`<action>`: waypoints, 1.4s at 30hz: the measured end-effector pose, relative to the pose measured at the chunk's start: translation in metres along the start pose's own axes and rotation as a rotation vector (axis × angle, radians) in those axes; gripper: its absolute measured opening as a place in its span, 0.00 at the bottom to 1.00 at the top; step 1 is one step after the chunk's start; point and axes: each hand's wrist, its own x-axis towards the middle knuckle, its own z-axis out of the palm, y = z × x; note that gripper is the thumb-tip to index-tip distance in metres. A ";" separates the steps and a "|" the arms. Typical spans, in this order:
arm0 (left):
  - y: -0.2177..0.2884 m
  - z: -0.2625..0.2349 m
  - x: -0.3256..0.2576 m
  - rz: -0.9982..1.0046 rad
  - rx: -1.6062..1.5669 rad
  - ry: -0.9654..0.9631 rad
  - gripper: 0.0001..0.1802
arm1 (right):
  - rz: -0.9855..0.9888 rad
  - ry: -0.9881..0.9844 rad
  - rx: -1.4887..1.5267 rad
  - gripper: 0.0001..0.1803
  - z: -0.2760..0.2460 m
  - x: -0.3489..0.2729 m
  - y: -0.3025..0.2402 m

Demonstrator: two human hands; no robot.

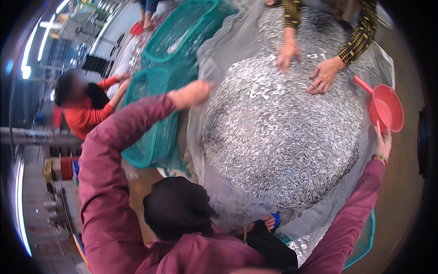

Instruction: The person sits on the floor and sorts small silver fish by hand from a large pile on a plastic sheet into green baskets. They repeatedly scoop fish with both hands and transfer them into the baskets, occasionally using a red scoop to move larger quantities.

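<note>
My left hand (190, 94) is closed at the left edge of a white mesh net (200, 132). Its fingertips are blurred, and I cannot make out what they hold. Far to the right, my right hand (383, 140) has its fingers on the near rim of a red plastic dipper (387, 109), whose handle points away and left. Between my hands, a wide heap of small silvery metal pieces (283, 141) lies on the net. Some larger, shiny hook-shaped pieces (264, 86) are scattered toward the far side.
Across the heap, a co-worker's two hands (323, 75) rest among the pieces. Green plastic baskets (157, 73) stand on the left, with a person in red (86, 114) beyond them. A blue sandal (275, 222) shows at the near edge of the net.
</note>
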 end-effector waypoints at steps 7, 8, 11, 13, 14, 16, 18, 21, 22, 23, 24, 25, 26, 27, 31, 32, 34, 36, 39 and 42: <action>-0.032 0.122 0.069 -0.655 -1.548 0.575 0.13 | 0.293 0.054 0.667 0.22 0.002 -0.021 -0.093; -0.030 0.140 0.074 -0.787 -1.193 0.632 0.14 | 0.206 -0.051 0.550 0.21 0.006 -0.040 -0.124; -0.022 0.170 0.088 -0.701 -0.843 0.816 0.20 | 0.028 -0.496 0.308 0.21 0.037 -0.086 -0.223; -0.018 0.168 0.105 -0.612 -0.873 0.855 0.23 | 0.035 -0.837 0.253 0.21 0.079 -0.107 -0.274; -0.014 0.164 0.115 -0.570 -0.833 0.902 0.23 | 0.030 -1.016 0.250 0.23 0.102 -0.115 -0.291; -0.009 0.153 0.130 -0.552 -0.867 0.768 0.33 | 0.054 -1.159 0.090 0.37 0.168 -0.127 -0.307; 0.007 0.141 0.144 -0.684 -0.763 0.628 0.38 | -0.299 -0.996 -0.318 0.57 0.229 -0.131 -0.304; 0.028 0.113 0.150 -0.774 -0.746 0.453 0.44 | -0.109 -0.883 -0.629 0.73 0.299 -0.124 -0.284; 0.038 0.103 0.151 -0.774 -0.719 0.448 0.44 | -0.076 -0.881 -0.635 0.75 0.312 -0.125 -0.277; 0.050 0.097 0.148 -0.781 -0.676 0.472 0.43 | 0.005 -0.865 -0.686 0.76 0.319 -0.125 -0.270; 0.064 0.092 0.145 -0.704 -0.613 0.445 0.43 | -0.053 -0.831 -0.787 0.75 0.323 -0.127 -0.265; 0.079 0.089 0.143 -0.629 -0.534 0.455 0.43 | -0.112 -0.814 -0.805 0.74 0.322 -0.124 -0.263; 0.091 0.088 0.140 -0.550 -0.449 0.470 0.42 | -0.148 -0.819 -0.830 0.72 0.318 -0.126 -0.262; 0.096 0.089 0.139 -0.438 -0.484 0.454 0.42 | -0.204 -0.815 -0.836 0.70 0.314 -0.128 -0.264; 0.116 0.116 0.116 -0.089 -0.515 0.491 0.37 | -0.286 -0.994 -0.882 0.58 0.289 -0.155 -0.280; 0.121 0.126 0.105 -0.035 -0.494 0.494 0.36 | -0.391 -0.923 -0.926 0.48 0.286 -0.174 -0.283; 0.139 0.148 0.076 0.014 -0.519 0.532 0.32 | -0.533 -0.938 -0.884 0.37 0.285 -0.207 -0.286; 0.136 0.168 0.047 0.148 -0.472 0.502 0.28 | -0.620 -0.933 -0.783 0.23 0.281 -0.243 -0.285; 0.111 0.182 0.012 0.303 -0.512 0.425 0.25 | -0.717 -0.973 -0.756 0.18 0.265 -0.274 -0.283; 0.082 0.164 -0.015 0.293 -0.515 0.257 0.29 | -0.546 -1.014 -0.570 0.16 0.240 -0.278 -0.285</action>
